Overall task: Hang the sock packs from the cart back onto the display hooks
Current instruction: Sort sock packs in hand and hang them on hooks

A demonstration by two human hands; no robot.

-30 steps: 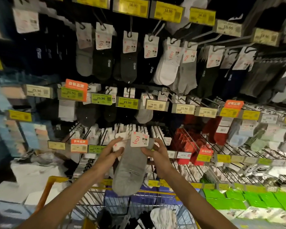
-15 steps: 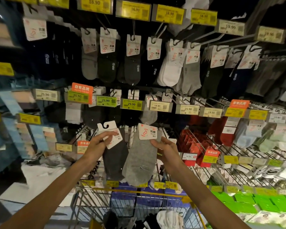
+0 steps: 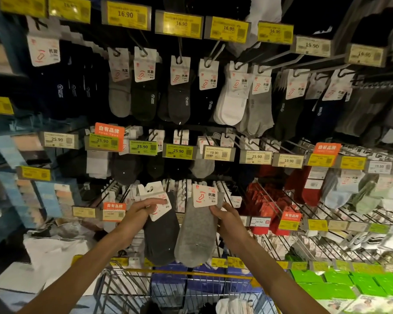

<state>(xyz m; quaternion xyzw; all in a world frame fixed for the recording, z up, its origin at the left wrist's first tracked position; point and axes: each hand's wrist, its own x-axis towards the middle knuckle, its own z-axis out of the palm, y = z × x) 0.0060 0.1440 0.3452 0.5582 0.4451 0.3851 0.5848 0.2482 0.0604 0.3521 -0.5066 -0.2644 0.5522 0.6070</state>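
My left hand (image 3: pixel 143 208) grips a dark grey sock pack (image 3: pixel 160 236) by its white card header, whose hanger hole points up. My right hand (image 3: pixel 225 217) holds a light grey sock pack (image 3: pixel 195 234) by the lower corner of its white card. Both packs hang side by side, touching, in front of the lower rows of display hooks (image 3: pixel 227 191). Below them stands the wire cart (image 3: pixel 168 288) with a yellow rim. More socks, white (image 3: pixel 232 305) and dark, lie in its basket.
Rows of hooks carry hanging sock packs (image 3: pixel 232 103) above, with yellow and green price tags (image 3: pixel 178 151) at the hook ends. Red packs (image 3: pixel 266 207) hang to the right, green boxes (image 3: pixel 327 284) lie at lower right, blue boxes behind the cart.
The two packs came apart: my left hand drew the dark grey pack off to the left of the light grey one. Both hands then rose slightly and the view tilted up.
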